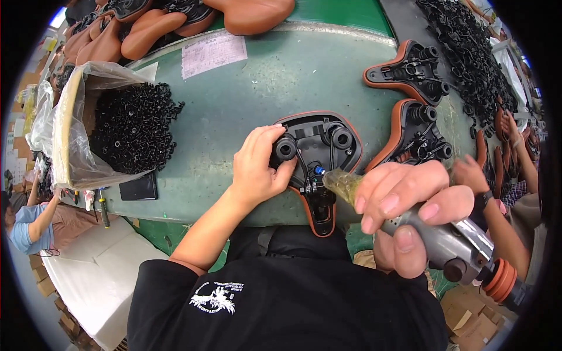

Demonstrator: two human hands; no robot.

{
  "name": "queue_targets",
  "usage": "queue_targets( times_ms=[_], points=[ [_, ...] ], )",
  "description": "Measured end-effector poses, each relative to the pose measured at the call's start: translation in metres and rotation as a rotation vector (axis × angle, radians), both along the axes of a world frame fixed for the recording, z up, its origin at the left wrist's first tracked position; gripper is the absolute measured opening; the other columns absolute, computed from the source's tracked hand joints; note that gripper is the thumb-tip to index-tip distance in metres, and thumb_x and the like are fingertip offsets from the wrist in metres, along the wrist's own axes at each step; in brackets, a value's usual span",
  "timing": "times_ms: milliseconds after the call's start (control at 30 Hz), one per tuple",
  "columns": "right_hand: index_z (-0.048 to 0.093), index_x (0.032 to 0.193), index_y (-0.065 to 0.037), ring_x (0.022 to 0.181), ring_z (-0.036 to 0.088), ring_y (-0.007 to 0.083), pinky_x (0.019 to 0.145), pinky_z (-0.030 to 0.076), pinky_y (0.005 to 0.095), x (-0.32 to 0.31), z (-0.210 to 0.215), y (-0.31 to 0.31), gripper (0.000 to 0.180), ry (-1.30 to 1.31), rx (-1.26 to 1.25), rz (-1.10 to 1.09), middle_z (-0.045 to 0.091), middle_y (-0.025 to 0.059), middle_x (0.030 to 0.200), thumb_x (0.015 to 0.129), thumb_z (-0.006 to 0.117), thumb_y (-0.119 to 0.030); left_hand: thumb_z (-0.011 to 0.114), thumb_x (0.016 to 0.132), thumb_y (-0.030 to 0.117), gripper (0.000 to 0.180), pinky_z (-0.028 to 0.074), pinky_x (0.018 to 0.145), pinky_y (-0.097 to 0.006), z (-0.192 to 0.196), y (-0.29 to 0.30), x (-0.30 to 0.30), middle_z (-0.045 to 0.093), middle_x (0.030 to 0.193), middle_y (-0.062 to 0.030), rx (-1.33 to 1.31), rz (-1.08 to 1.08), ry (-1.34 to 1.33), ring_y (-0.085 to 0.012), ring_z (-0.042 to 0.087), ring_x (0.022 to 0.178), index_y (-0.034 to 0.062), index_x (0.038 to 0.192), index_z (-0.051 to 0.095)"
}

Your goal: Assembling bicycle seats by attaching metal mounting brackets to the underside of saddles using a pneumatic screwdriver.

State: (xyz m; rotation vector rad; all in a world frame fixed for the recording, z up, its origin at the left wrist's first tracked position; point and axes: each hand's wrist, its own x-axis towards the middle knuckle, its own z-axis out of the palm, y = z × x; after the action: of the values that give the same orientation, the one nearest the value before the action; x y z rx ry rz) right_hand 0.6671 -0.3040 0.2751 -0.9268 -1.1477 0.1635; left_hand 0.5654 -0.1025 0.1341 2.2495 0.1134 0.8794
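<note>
A brown and black bicycle saddle (pixel 319 149) lies underside up on the green table, its narrow nose toward me. My left hand (pixel 256 162) grips its left side, fingers and thumb around the black round spring there. In my right hand (pixel 410 210) is a grey power screwdriver (pixel 448 237) with a yellowish wrapped front end and an orange ring at its back. Its blue-collared bit (pixel 319 170) points at the middle of the saddle's underside, by the metal rails. Whether the tip touches a screw is too small to tell.
A plastic-lined box of small black screws (pixel 132 128) lies tipped at the left. Two more upturned saddles (pixel 408 73) sit at the right, by a heap of black parts (pixel 468 58). Brown saddles (pixel 146 32) pile up at the back left. Other people work at both sides.
</note>
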Motion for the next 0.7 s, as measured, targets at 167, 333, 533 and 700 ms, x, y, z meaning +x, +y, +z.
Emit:
queue_targets(
  times_ms=[167, 333, 533, 700],
  points=[
    [0.045, 0.122, -0.012, 0.066, 0.065, 0.0174, 0.068, 0.056, 0.0381, 0.000, -0.001, 0.002, 0.030, 0.008, -0.004, -0.036, 0.058, 0.0123, 0.109, 0.096, 0.060, -0.008, 0.088, 0.067, 0.007, 0.059, 0.060, 0.085, -0.042, -0.002, 0.000, -0.005, 0.071, 0.115, -0.0179, -0.067, 0.043, -0.052, -0.0368, 0.071, 0.103, 0.0031, 0.122, 0.070],
    [0.044, 0.120, -0.011, 0.066, 0.065, 0.0177, 0.067, 0.057, 0.0384, 0.004, -0.001, -0.001, 0.028, -0.032, -0.041, -0.024, 0.058, 0.0124, 0.108, 0.096, 0.060, -0.007, 0.088, 0.066, 0.007, 0.052, 0.059, 0.078, -0.041, 0.026, -0.012, -0.007, 0.072, 0.111, -0.0152, 0.076, 0.182, 0.090, -0.0322, 0.070, 0.094, 0.0032, 0.116, 0.074],
    [0.044, 0.118, -0.010, 0.067, 0.065, 0.0181, 0.066, 0.057, 0.0385, 0.004, -0.001, 0.001, 0.027, -0.012, -0.032, -0.022, 0.058, 0.0126, 0.107, 0.097, 0.061, -0.007, 0.088, 0.065, 0.008, 0.053, 0.059, 0.078, -0.040, 0.020, -0.006, -0.010, 0.072, 0.110, -0.0135, -0.032, 0.139, 0.094, -0.0320, 0.070, 0.094, 0.0039, 0.116, 0.074],
    [0.045, 0.118, -0.011, 0.067, 0.066, 0.0182, 0.066, 0.057, 0.0385, 0.003, 0.001, 0.003, 0.027, -0.019, -0.042, -0.002, 0.059, 0.0126, 0.107, 0.096, 0.061, -0.007, 0.094, 0.065, 0.014, 0.060, 0.056, 0.098, -0.045, -0.005, 0.006, -0.003, 0.070, 0.126, -0.0178, -0.068, 0.083, 0.085, -0.0367, 0.067, 0.118, 0.0028, 0.120, 0.073]
  ],
)
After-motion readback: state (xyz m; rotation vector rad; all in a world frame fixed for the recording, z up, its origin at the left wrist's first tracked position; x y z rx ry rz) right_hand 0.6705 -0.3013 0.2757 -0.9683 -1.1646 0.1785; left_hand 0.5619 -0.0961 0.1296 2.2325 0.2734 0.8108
